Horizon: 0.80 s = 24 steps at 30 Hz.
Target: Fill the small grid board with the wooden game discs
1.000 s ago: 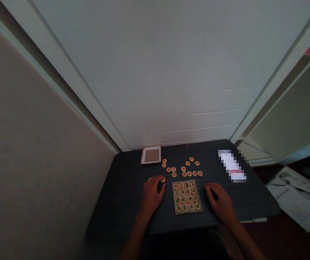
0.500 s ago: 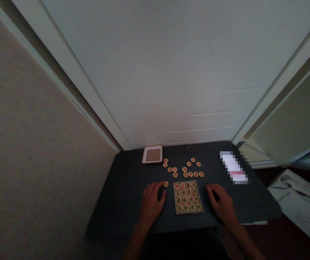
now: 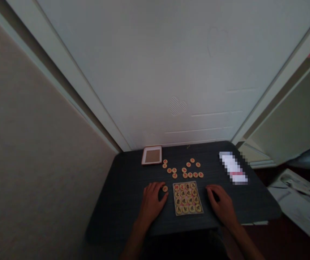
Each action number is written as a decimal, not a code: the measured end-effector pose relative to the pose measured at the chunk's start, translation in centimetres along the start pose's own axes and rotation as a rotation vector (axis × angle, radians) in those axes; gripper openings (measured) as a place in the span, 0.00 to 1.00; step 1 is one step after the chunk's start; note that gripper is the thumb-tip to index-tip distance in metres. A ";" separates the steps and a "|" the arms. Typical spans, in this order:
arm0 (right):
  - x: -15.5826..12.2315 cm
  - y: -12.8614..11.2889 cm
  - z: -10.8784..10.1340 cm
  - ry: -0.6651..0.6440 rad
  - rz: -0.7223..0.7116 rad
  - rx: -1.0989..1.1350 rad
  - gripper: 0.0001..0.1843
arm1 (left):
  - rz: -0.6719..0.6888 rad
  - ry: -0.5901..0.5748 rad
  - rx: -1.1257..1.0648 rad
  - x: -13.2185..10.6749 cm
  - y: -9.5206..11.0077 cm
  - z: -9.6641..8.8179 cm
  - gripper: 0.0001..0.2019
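Note:
My left hand (image 3: 151, 204) rests on the dark table, its thumb and index fingertip closed around the edges of a round Chinese chess piece (image 3: 165, 189). The marking on that piece is reddish. To its right lies a square tray (image 3: 173, 198) filled with rows of round pieces, most marked in black and a few in red. My right hand (image 3: 222, 204) lies on the table just right of the tray. Its fingers are curled, thumb tip close to the index finger, and nothing shows in them.
Several loose red-marked pieces (image 3: 190, 175) are scattered beyond the tray. A shallow box lid (image 3: 143, 157) sits at the table's back left. At the right lies a pixelated white object (image 3: 233, 168). A white panel (image 3: 144, 72) rises behind the table.
The loose piece at my left hand has moved slightly toward me, now between thumb and index finger. My right hand has stayed in place. The view has tilted a little.

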State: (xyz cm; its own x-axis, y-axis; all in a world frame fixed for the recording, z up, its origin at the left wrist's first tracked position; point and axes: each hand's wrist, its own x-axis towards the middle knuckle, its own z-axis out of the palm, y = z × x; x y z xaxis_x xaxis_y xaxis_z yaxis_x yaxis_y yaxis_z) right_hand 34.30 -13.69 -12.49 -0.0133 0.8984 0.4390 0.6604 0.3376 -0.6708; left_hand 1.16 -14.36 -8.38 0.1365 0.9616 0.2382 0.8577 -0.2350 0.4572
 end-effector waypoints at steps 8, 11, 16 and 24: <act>0.1 0.0 0.0 0.003 0.002 0.003 0.15 | 0.000 -0.067 0.051 -0.1 0.5 -0.6 0.10; 0.1 0.0 0.0 0.004 0.000 -0.006 0.15 | -0.006 -0.064 0.033 -0.1 0.5 -0.6 0.17; 0.1 -0.1 0.0 0.018 -0.018 0.005 0.15 | 0.023 -0.080 0.007 -0.1 0.6 -0.6 0.10; 0.1 0.1 0.0 0.011 -0.005 -0.001 0.16 | 0.016 -0.094 -0.091 -0.3 2.2 -1.5 0.08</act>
State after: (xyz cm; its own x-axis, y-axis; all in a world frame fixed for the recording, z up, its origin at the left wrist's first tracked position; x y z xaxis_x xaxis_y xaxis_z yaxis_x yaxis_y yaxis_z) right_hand 34.31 -13.59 -12.54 -0.0080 0.8935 0.4490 0.6609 0.3417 -0.6682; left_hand 2.29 -15.38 -6.17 0.1994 0.9657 0.1663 0.8070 -0.2581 0.5311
